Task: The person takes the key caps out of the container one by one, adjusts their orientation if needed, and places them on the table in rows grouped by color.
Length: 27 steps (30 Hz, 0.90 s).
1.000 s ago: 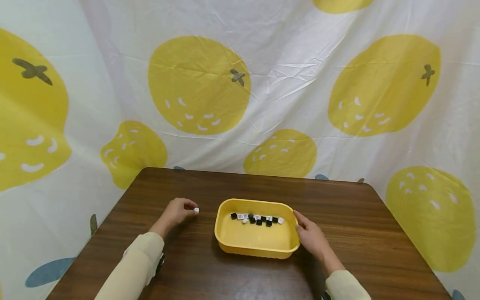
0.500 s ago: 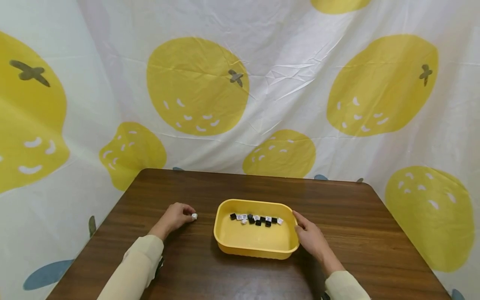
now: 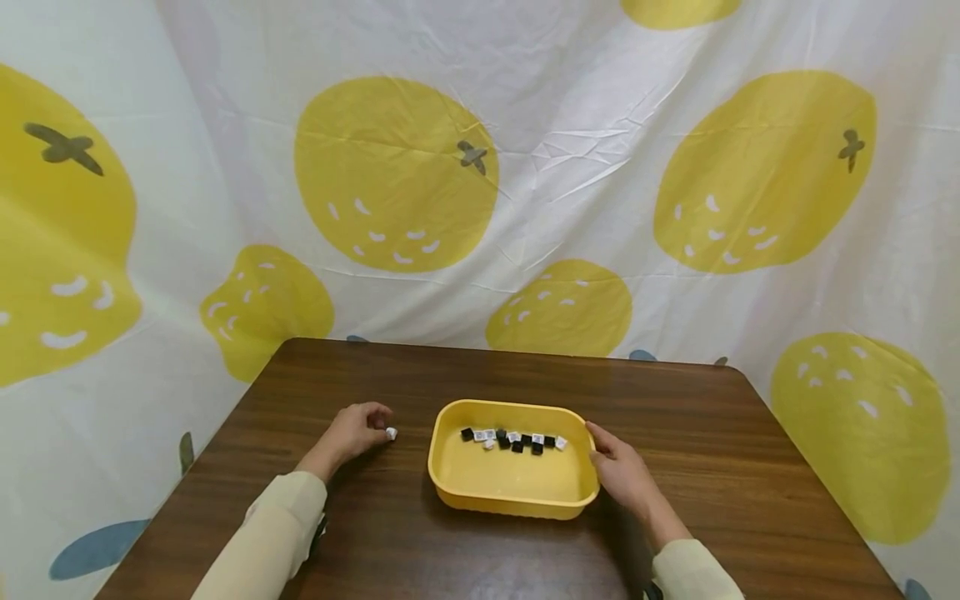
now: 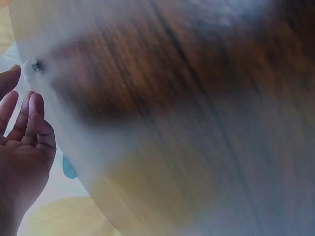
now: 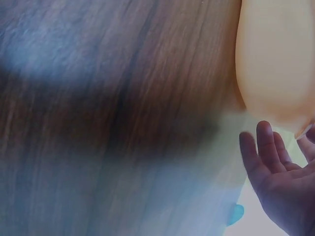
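My left hand [image 3: 352, 432] is low over the table at the left. By its thumb tip stands a small white block [image 3: 391, 433]. In the left wrist view, the block [image 4: 28, 71] shows a dark mark, and the fingers [image 4: 35, 104] stay apart from it. A yellow tray [image 3: 510, 505] sits right of the middle. At its right end, my right hand [image 3: 621, 472] holds the rim with thumb and index finger. In the right wrist view, the other fingers [image 5: 264, 140] stand loose beyond the tray's wall [image 5: 275, 64].
Several small black and white blocks [image 3: 517, 447] lie in uneven rows inside the tray, toward its far side. Dark wooden tabletop [image 3: 690, 408] surrounds the tray. Behind the table's far edge hangs a white cloth [image 3: 570, 167] printed with yellow fruit.
My left hand has come slightly nearer with the white block, and its index finger has lifted off it. The right hand and the tray have stayed in place.
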Each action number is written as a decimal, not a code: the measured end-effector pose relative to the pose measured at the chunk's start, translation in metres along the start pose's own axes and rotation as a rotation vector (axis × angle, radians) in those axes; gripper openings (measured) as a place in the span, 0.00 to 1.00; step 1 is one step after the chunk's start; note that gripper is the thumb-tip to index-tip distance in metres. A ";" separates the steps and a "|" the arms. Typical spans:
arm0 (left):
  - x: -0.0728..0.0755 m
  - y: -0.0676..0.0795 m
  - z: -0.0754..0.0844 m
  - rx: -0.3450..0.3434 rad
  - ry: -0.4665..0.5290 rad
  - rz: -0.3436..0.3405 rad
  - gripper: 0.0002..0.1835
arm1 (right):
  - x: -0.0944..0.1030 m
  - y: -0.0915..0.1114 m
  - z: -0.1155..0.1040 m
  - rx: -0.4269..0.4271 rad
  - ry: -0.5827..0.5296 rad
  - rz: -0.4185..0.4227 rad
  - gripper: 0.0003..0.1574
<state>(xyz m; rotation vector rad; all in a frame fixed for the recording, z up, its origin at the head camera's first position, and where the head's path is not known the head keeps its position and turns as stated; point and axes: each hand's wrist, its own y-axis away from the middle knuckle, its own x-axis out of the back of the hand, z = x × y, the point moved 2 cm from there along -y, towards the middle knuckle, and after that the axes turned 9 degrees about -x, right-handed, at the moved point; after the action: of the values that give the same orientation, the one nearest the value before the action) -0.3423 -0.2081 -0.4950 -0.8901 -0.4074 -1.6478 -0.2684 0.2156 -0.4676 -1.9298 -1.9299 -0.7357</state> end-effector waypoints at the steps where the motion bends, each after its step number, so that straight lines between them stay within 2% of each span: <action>1: 0.001 0.000 0.001 0.004 0.004 0.005 0.19 | 0.000 0.000 -0.001 0.008 -0.009 -0.003 0.32; 6: 0.004 -0.003 0.015 -0.010 0.025 0.020 0.20 | 0.001 -0.003 -0.003 0.022 -0.023 -0.005 0.32; 13: 0.000 -0.011 0.044 -0.071 0.077 0.028 0.18 | 0.000 -0.003 -0.005 0.018 -0.037 0.005 0.33; 20: -0.013 -0.021 0.077 -0.118 0.153 -0.003 0.17 | -0.001 -0.002 -0.004 -0.009 -0.084 0.003 0.33; 27: -0.032 -0.026 0.110 -0.173 0.142 -0.053 0.16 | -0.002 -0.001 -0.005 -0.003 -0.078 -0.004 0.33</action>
<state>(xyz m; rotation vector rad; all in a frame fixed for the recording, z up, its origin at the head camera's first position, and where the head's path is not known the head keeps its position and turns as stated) -0.3284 -0.1040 -0.4419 -0.8888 -0.1946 -1.8034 -0.2703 0.2117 -0.4650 -1.9850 -1.9789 -0.6740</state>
